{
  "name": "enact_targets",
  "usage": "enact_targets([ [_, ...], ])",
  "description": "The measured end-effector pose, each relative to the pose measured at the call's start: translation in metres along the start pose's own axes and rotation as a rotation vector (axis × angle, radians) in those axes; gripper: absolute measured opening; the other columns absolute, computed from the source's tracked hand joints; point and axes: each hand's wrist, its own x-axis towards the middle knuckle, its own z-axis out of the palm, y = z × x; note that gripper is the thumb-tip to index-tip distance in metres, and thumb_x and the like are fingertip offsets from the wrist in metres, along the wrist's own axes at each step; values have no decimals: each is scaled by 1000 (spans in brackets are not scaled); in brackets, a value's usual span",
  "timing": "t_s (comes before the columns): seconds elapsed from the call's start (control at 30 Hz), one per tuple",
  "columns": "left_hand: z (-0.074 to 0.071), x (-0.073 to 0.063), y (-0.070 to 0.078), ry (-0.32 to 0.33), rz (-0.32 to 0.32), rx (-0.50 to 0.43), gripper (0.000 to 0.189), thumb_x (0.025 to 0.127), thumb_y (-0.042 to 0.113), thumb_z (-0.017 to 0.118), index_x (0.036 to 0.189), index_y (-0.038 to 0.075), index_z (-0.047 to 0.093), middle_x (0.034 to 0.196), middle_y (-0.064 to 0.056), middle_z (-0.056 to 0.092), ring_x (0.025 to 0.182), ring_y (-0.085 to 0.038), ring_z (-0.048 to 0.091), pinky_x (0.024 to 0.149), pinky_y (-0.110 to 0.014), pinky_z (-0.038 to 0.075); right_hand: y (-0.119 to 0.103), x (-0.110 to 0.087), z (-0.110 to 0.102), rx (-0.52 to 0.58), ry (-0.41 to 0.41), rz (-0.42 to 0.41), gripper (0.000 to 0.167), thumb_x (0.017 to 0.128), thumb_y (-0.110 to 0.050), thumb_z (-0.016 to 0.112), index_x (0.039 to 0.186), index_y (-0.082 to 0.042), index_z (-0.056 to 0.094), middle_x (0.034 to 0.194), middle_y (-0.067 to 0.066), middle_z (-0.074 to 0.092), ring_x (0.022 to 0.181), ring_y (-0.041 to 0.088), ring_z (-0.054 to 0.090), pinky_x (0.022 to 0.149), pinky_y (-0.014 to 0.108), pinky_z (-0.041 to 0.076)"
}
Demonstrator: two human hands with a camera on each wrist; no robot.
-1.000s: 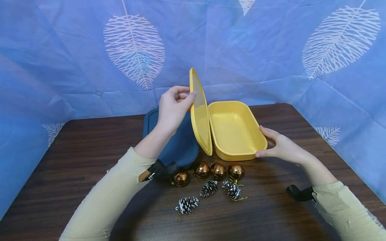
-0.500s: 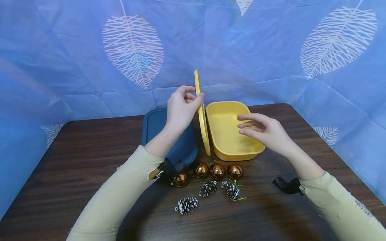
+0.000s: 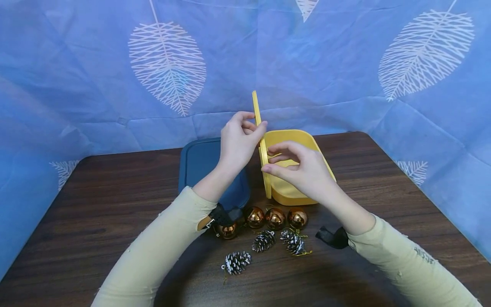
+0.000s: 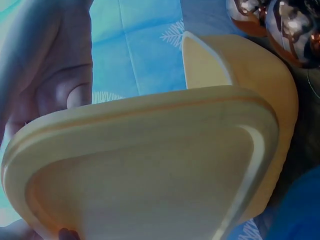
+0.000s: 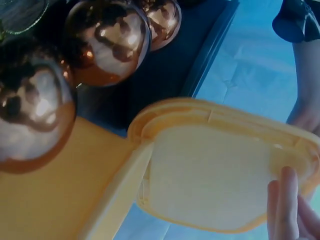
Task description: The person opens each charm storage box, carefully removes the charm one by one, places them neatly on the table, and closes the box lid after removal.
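My left hand [image 3: 238, 143] pinches the yellow lid [image 3: 256, 104] by its upper part, thumb on the inner side and fingers on the outer. The lid stands nearly upright, seen edge-on, along the left side of the yellow container [image 3: 285, 197]. Over the container is my right hand [image 3: 303, 166], fingers loosely bent with a gap to the thumb and nothing between them. Its fingertips are right by the lid's inner face. In the right wrist view, right-hand fingers [image 5: 285, 200] overlap the lid's pale inside [image 5: 210, 175]. The left wrist view shows the lid's outer face [image 4: 150, 180].
A blue lidded container [image 3: 199, 155] lies left of the yellow one, partly behind my left arm. In front are several shiny copper baubles [image 3: 275, 218] and three frosted pine cones [image 3: 236, 262] on the dark wooden table [image 3: 96, 221]. A blue cloth [image 3: 287, 85] hangs behind.
My right hand has let go of the container's right rim and moved left across it toward the lid. The left hand has shifted slightly right, bringing the lid from leaning left to nearly upright.
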Motion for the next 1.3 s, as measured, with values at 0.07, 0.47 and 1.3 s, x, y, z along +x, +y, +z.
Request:
enact_targets([
  [0.07,4,0,0,-10,9,10,41,90,29,67,122,4,59,87,-5,63,75,-13,62,63,-27,50,0,-1,2,-64,30,-6,42,79,-37,79,112,-15,66,107,-5,67,92,7,66,70,31,54],
  [0.47,14,4,-5,-170,83,-11,46,92,29,65,131,7,52,102,-1,63,89,-11,60,77,-24,49,5,-7,-2,-260,291,-43,19,83,-12,69,100,-5,67,89,6,70,82,16,68,69,32,52],
  [1.3,6,12,-62,-427,-330,-152,51,93,6,56,141,0,44,133,-13,51,122,-25,50,100,-37,41,71,-51,-60,560,248,128,23,93,-5,60,115,1,57,100,6,64,83,14,67,67,26,55],
])
